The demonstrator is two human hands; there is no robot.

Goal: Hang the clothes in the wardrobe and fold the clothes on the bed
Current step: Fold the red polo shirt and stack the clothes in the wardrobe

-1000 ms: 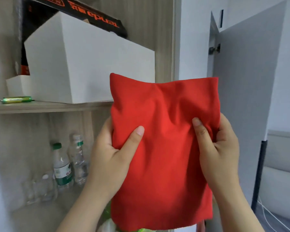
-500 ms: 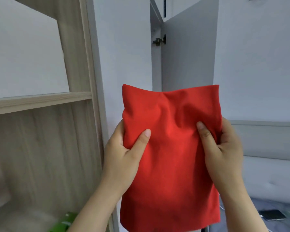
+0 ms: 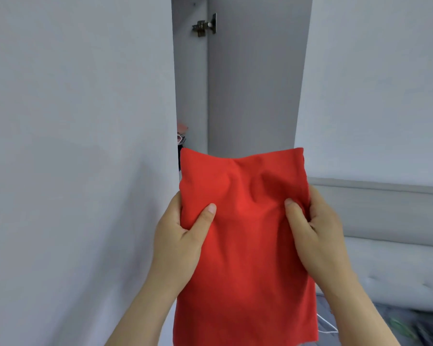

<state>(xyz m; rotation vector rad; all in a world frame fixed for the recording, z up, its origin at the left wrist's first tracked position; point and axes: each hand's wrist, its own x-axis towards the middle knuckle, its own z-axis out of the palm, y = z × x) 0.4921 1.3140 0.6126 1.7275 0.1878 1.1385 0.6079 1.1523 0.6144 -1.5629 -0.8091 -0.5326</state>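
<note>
Cloth point(image 3: 245, 245), red and folded, is held up in front of the open wardrobe door point(image 3: 255, 83), low down. Left grip point(image 3: 183, 236) pinches its left edge, thumb in front; right grip point(image 3: 313, 233) pinches its right edge the same way.

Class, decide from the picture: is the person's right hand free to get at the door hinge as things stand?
Probably not yet: the right hand holds the red cloth, shared with the left hand. The way up to the hinge looks open.
</note>
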